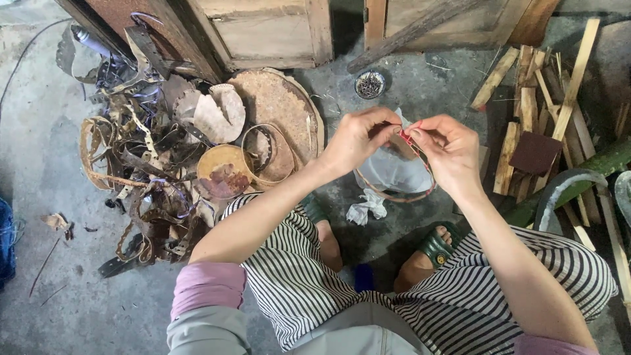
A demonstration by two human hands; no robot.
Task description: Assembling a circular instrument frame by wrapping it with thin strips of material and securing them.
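Both hands meet above a small round hoop frame [394, 194] with a pale sheet stretched over it. My left hand [358, 139] pinches the top rim of the frame. My right hand [450, 151] pinches a thin red strip [409, 139] at the same spot on the rim, fingertips nearly touching the left hand's. The red strip runs along the frame's right edge. The far part of the frame is hidden behind my fingers.
A heap of rusty metal bands and round lids [171, 158] lies at left. Split bamboo sticks [545, 98] and a dark square pad [536, 152] lie at right. A small tin of nails [370, 84] stands beyond. Crumpled white paper [367, 206] lies by my sandalled feet.
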